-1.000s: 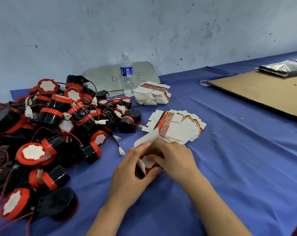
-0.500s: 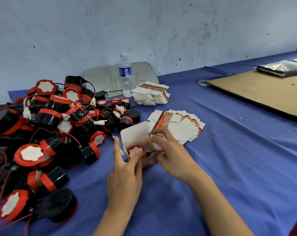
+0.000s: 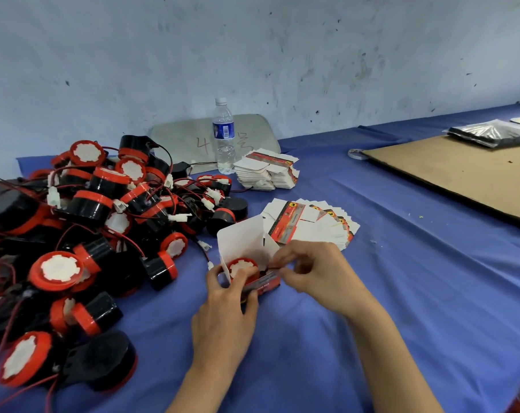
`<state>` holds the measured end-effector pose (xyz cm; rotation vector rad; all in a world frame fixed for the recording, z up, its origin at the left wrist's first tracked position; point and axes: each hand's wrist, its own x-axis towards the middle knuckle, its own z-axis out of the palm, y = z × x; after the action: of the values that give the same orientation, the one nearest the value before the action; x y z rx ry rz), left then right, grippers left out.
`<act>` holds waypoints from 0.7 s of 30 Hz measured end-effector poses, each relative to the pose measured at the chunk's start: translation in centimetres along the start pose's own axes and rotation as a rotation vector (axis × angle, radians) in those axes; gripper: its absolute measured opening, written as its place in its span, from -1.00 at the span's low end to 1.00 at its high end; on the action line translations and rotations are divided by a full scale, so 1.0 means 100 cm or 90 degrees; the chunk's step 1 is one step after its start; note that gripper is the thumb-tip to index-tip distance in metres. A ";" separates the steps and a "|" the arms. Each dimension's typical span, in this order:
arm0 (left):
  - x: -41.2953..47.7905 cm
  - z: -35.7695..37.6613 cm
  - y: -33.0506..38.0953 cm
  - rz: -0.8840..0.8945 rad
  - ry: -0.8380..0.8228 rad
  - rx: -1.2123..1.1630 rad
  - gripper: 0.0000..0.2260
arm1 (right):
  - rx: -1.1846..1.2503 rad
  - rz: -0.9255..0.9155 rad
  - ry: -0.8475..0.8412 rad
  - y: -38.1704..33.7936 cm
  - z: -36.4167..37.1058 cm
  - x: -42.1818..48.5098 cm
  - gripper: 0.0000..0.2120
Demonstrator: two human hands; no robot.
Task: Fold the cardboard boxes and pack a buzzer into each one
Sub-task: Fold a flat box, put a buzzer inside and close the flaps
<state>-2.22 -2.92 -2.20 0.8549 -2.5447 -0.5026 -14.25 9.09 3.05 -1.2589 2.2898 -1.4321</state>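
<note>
A small white cardboard box [image 3: 246, 242] stands open on the blue cloth, its lid flap raised. Inside it sits a red-and-white buzzer [image 3: 241, 268]. My left hand [image 3: 223, 314] grips the box's near side, thumb and fingers curled against the buzzer and box wall. My right hand [image 3: 315, 272] pinches the buzzer's thin wire at the box's right edge. A big heap of black and red buzzers [image 3: 82, 222] with red wires lies to the left. Flat box blanks [image 3: 312, 222] are fanned out just behind the box.
A second stack of box blanks [image 3: 267, 171] and a water bottle [image 3: 223, 135] stand at the back by a grey board [image 3: 187, 138]. A brown cardboard sheet [image 3: 461, 171] and silver bags [image 3: 491, 134] lie at the right. A blue cloth [image 3: 416, 293] covers the table.
The box has been opened up and stood with its flap raised. The buzzer now shows inside it. My right hand moved from the box top to the wire at its right side.
</note>
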 end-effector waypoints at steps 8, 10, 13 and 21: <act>-0.001 -0.003 0.004 0.023 0.020 -0.022 -0.77 | -0.180 -0.073 0.121 -0.011 0.025 0.004 -0.80; -0.002 -0.003 0.005 0.022 0.018 -0.022 -0.77 | -0.216 -0.048 0.128 -0.009 0.030 0.005 -0.81; -0.002 -0.004 0.006 0.016 0.010 -0.021 -0.76 | -0.324 -0.001 0.124 -0.005 0.035 0.008 -0.80; -0.004 -0.006 0.007 0.011 0.001 -0.041 -0.76 | -0.481 0.022 0.029 -0.003 0.051 0.010 -0.70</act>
<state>-1.98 -2.25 -1.48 0.8089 -2.5179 -0.5738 -12.08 4.94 0.89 -1.3256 2.9912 -0.5691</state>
